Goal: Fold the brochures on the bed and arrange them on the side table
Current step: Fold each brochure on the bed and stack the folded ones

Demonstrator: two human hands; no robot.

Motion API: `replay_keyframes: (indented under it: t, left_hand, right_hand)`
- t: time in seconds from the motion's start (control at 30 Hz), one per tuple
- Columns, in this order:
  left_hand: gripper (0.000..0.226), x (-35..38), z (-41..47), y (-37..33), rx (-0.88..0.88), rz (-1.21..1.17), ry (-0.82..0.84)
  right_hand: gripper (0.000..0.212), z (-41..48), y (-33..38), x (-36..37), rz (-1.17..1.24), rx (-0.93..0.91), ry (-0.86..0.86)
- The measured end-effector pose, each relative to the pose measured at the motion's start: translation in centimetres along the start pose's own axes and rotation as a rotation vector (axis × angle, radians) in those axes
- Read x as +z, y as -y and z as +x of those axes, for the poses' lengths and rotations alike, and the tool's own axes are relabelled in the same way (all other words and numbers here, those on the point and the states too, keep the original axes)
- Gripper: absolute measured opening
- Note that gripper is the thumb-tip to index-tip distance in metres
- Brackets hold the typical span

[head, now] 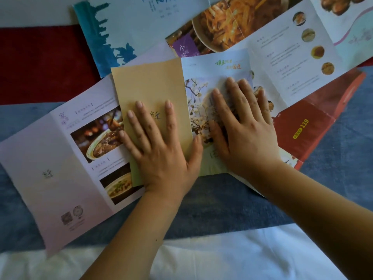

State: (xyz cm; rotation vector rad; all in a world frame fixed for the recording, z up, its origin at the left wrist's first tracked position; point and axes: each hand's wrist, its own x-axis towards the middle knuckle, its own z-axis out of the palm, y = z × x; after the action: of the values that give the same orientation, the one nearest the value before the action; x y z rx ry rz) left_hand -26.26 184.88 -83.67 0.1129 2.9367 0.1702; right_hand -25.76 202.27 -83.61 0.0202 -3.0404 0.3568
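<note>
A: What's hidden or cut off?

B: Can't tell if the tan brochure (pixel 149 85) & the blossom brochure (pixel 214 65) are one sheet. Print's too blurry to read. The blue-edged brochure (pixel 125 23) & food brochure (pixel 282 57) behind are cut off at the top edge.

A: The hands?

B: Left hand (pixel 159 146) lies flat, fingers straight, pressing the tan one. Right hand (pixel 244 126) is flat too, pressing the blossom one just beside it.

A: Around them?

B: All on the bed (pixel 201 259). Lilac brochure (pixel 40 158) is spread open at left, partly under the tan one. Red brochure (pixel 312 122) at right is tucked under others.

A: Room?

B: Blue blanket (pixel 222 205) shows under the forearms.
</note>
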Motion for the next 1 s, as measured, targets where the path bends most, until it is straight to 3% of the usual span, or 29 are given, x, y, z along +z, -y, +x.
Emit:
replay_keyframes:
  t: [0.23,0.57,0.8,1.0]
  left_hand:
    - [0.078,-0.5,-0.3,5.7,-0.013,0.041,-0.038]
    - [0.073,-1.2,-1.3,15.0,-0.05,0.044,-0.083]
    - [0.071,-1.3,-1.2,16.2,-0.045,-0.08,-0.138]
    - [0.083,-1.8,-1.3,16.5,-0.038,-0.113,-0.078]
  right_hand:
    - [0.065,0.5,5.7,0.6,-0.055,-0.017,0.195]
    - [0.064,1.0,14.1,3.3,0.01,-0.109,0.254]
    - [0.07,1.1,16.7,4.0,0.052,-0.063,0.26]
    - [0.07,1.2,17.5,4.3,0.057,-0.08,0.266]
